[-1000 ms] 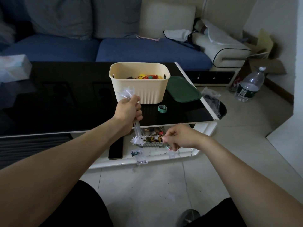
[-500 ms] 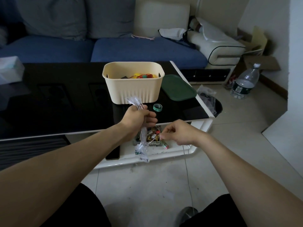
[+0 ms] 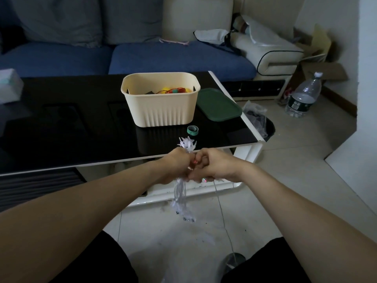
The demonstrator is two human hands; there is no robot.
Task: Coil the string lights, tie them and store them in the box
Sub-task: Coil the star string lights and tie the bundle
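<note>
Head view: left hand fisted round white spiky string lights, right hand pinching loose strand. Coiling unfinished; untied; ribbed cream plastic box waits on table.

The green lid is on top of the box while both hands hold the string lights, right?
Not quite. The head view shows the green lid lying flat on the table beside the open box. Both hands, left and right, do hold the string lights.

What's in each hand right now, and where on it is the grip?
Both hold the string lights: left hand grips the bundle's middle, ends sticking out above and below; right hand grips it alongside.
</note>
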